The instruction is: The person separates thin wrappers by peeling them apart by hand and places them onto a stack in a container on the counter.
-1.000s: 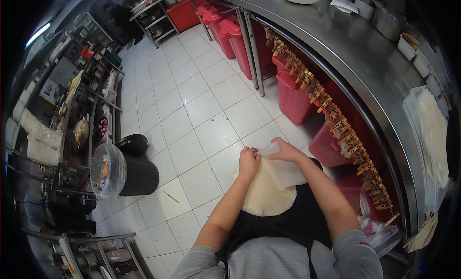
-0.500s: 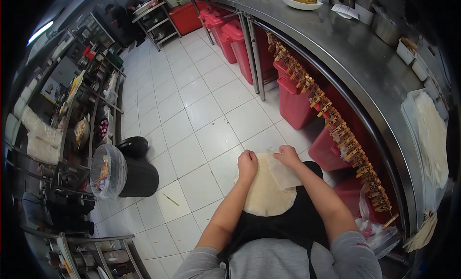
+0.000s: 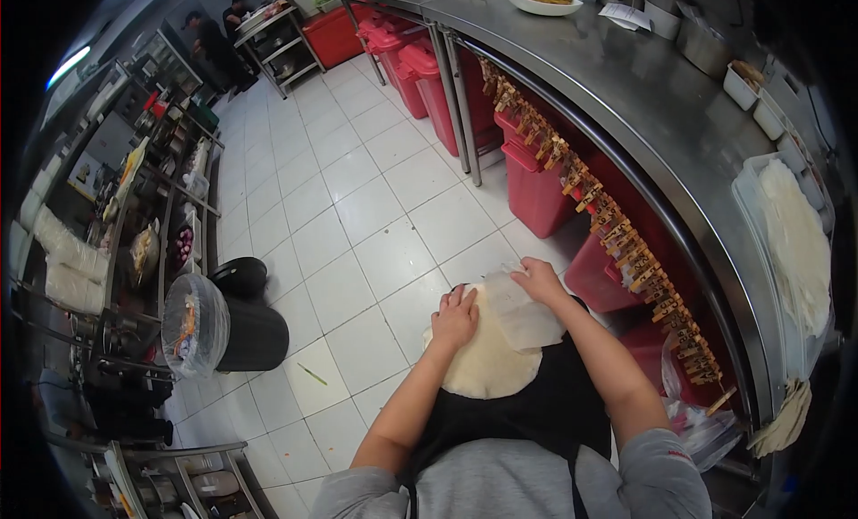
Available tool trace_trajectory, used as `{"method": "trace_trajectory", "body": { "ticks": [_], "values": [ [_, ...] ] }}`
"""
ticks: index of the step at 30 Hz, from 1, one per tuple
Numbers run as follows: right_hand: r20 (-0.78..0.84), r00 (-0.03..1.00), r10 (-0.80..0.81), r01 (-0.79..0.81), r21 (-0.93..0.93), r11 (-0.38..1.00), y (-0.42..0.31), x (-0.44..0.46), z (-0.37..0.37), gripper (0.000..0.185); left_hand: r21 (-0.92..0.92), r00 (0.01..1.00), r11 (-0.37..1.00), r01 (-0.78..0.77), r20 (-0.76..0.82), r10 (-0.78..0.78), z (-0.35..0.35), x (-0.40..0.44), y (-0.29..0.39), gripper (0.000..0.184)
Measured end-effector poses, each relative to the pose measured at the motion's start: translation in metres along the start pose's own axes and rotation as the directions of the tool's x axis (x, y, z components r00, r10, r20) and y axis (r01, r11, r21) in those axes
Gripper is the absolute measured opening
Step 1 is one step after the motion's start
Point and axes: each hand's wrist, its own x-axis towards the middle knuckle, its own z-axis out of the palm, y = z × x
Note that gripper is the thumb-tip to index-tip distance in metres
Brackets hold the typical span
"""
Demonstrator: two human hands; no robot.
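Observation:
A round, flat, pale disc that looks like rolled dough (image 3: 487, 371) lies over the black apron (image 3: 572, 389) at my lap. My left hand (image 3: 456, 317) rests on its upper left part with the fingers spread. My right hand (image 3: 539, 282) is closed on the top edge of a thin translucent sheet (image 3: 523, 313). That sheet partly covers the disc's right side and hangs past its edge. Whether it is plastic or paper I cannot tell.
A steel counter (image 3: 617, 90) curves along the right, with clothespins (image 3: 617, 233) strung under its edge and pink bins (image 3: 536, 184) below. A tray of pale flat sheets (image 3: 791, 251) sits at far right. A lined black bin (image 3: 255, 334) stands left. Two people work in the background.
My left hand has gone from a closed grip at the disc's top edge to spread fingers on its surface. The right hand has lifted the translucent sheet slightly up.

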Motion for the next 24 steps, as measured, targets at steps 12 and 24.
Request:
{"method": "trace_trajectory", "body": {
  "ticks": [12, 24],
  "values": [
    [-0.328, 0.9, 0.286, -0.177, 0.323, 0.93, 0.062, -0.071, -0.046, 0.018, -0.039, 0.999, 0.999, 0.031, 0.007, -0.031, 0.001, -0.007, -0.005, 0.048],
    [-0.528, 0.711, 0.464, -0.013, 0.65, 0.76, 0.067, -0.133, -0.077, 0.018, -0.012, 0.999, 0.999, 0.048, 0.003, -0.048, 0.002, -0.007, -0.005, 0.048]
  ]
}}
